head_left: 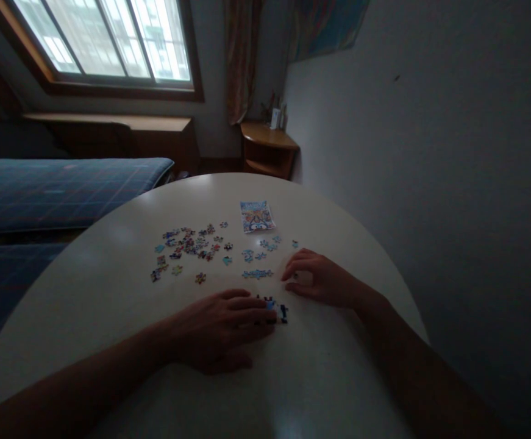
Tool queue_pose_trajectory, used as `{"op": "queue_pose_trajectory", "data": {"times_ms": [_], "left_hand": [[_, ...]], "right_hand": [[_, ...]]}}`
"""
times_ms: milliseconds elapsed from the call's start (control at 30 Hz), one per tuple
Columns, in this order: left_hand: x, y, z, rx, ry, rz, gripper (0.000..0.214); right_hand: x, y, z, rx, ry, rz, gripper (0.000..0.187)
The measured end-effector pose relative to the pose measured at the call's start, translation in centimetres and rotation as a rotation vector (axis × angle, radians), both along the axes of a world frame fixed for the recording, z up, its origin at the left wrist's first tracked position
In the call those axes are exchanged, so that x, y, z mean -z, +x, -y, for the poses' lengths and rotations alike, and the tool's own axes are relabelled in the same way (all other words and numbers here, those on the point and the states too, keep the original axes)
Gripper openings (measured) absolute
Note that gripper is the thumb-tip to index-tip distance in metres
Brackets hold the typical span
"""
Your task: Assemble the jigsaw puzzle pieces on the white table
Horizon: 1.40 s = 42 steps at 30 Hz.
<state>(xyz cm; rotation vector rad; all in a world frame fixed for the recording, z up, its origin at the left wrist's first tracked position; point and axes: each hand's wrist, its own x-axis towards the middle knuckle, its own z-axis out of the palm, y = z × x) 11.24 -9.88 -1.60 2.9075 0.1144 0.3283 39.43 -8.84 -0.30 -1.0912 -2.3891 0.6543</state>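
Note:
My left hand [228, 329] lies flat with its fingers stretched out over a small joined section of jigsaw puzzle [270, 303], covering part of it. A dark-edged puzzle piece [284, 314] shows just past the fingertips. To the right, my right hand [317, 277] rests on the table with curved fingers, thumb and forefinger slightly apart. In the gap under that hand is a small dark spot, perhaps a puzzle piece [295, 275]. A joined strip of light blue pieces [258, 274] lies ahead, between the two hands.
A heap of loose puzzle pieces [192, 244] spreads over the left of the round white table [123, 305]. Several blue pieces [269, 244] lie near a printed picture packet [256, 217]. A wall [430, 183] borders the right; a plaid-covered bed [64, 189] stands left.

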Motion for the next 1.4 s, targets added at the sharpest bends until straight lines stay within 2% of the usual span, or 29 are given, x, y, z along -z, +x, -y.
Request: {"op": "queue_pose_trajectory", "data": {"times_ms": [133,300,500,767,867,1200,1400], "left_hand": [[0.0,-0.1,-0.3,-0.032,-0.028,-0.022,0.044],[0.0,-0.8,-1.0,-0.066,-0.013,-0.023,0.043],[0.4,-1.0,-1.3,-0.067,-0.062,-0.042,0.060],[0.1,-0.7,-1.2,-0.065,-0.093,-0.034,0.056],[0.0,-0.7,-1.1,-0.059,-0.086,-0.018,0.053],[0.1,-0.7,-1.1,-0.079,-0.055,-0.017,0.046],[0.3,-0.9,-1.2,-0.079,-0.060,0.004,0.048]], "right_hand": [[1.0,0.5,-0.7,0.114,0.031,0.017,0.009],[1.6,0.8,-1.2,0.154,0.001,0.066,0.014],[1.9,1.1,-1.3,0.167,0.035,0.071,0.014],[2.3,-1.1,-0.7,-0.042,0.240,0.079,0.026],[3.0,-1.9,-0.8,-0.068,0.278,0.119,0.029],[3.6,-2.1,-1.2,-0.025,0.265,0.098,0.031],[2.3,-0.6,-0.8,0.047,0.156,0.044,0.039]]}}
